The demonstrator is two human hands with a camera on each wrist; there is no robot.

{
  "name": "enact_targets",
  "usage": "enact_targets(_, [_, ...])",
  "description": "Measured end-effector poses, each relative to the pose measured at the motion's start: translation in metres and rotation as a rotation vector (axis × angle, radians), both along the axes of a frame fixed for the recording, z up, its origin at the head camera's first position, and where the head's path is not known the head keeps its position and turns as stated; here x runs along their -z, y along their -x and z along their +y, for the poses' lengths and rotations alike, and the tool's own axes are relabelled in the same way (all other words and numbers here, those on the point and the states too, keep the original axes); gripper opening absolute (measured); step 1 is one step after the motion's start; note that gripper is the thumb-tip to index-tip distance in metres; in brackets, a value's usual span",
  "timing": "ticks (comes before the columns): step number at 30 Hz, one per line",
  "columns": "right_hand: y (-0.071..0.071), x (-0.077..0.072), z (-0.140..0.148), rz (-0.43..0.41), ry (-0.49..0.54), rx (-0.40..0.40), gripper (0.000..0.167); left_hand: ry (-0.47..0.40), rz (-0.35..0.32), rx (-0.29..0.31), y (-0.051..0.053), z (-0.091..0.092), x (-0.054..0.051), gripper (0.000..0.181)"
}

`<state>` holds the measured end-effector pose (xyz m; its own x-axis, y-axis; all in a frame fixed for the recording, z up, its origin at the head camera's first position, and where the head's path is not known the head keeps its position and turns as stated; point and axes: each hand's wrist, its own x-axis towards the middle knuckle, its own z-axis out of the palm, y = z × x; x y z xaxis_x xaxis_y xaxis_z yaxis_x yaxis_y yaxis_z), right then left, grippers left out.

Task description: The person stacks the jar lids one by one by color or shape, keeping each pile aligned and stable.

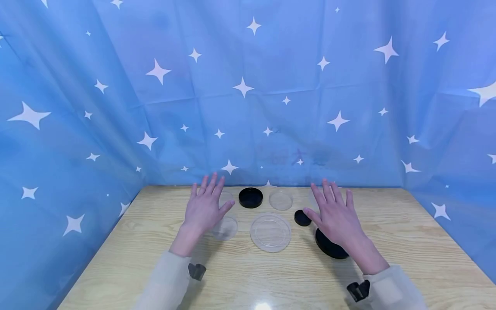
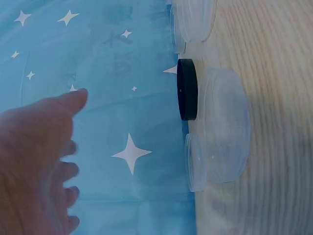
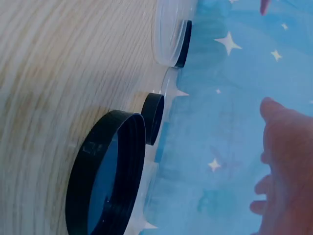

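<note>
My left hand (image 1: 204, 209) hovers over the table's left half, fingers straight and spread, holding nothing. Below and beside it lie a clear round lid (image 1: 225, 228) and another clear lid (image 1: 226, 197), partly hidden. My right hand (image 1: 337, 218) is likewise spread and holds nothing. It hides part of a large black lid (image 1: 329, 247), whose hollow side shows in the right wrist view. A small black lid (image 1: 302, 218) lies by the right thumb. Between the hands sit a large clear lid (image 1: 270, 232), a medium black lid (image 1: 250, 198) and a clear lid (image 1: 280, 200).
Another clear piece (image 1: 313, 199) is mostly hidden behind the right fingers. A blue curtain (image 1: 248, 107) with white stars hangs along the back and sides of the wooden table (image 1: 248, 275). Black straps or mounts (image 1: 196, 271) sit at both wrists.
</note>
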<state>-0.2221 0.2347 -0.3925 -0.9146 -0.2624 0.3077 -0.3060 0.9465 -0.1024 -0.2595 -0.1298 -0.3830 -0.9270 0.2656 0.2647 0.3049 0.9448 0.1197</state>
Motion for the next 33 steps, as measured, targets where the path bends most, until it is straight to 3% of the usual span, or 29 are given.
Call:
enact_targets(5, [0.001, 0.004, 0.003, -0.016, 0.104, -0.066, 0.078, -0.146, 0.025, 0.079, 0.001, 0.0, 0.001, 0.086])
enact_targets(11, [0.002, 0.009, 0.004, -0.094, 0.305, -0.156, 0.082, -0.343, -0.033, 0.173, 0.001, -0.001, 0.006, 0.091])
enact_targets(23, [0.0, 0.016, -0.004, -0.264, 0.635, -0.2, 0.097, -0.637, -0.109, 0.303, -0.004, 0.005, 0.022, 0.102])
enact_targets(27, [-0.002, 0.021, -0.009, -0.333, 0.72, -0.223, 0.101, -0.752, -0.169, 0.342, -0.006, 0.009, 0.029, 0.102])
enact_targets(33, [-0.004, 0.028, -0.017, -0.43, 0.809, -0.216, 0.101, -0.928, -0.318, 0.34, -0.009, 0.014, 0.038, 0.101])
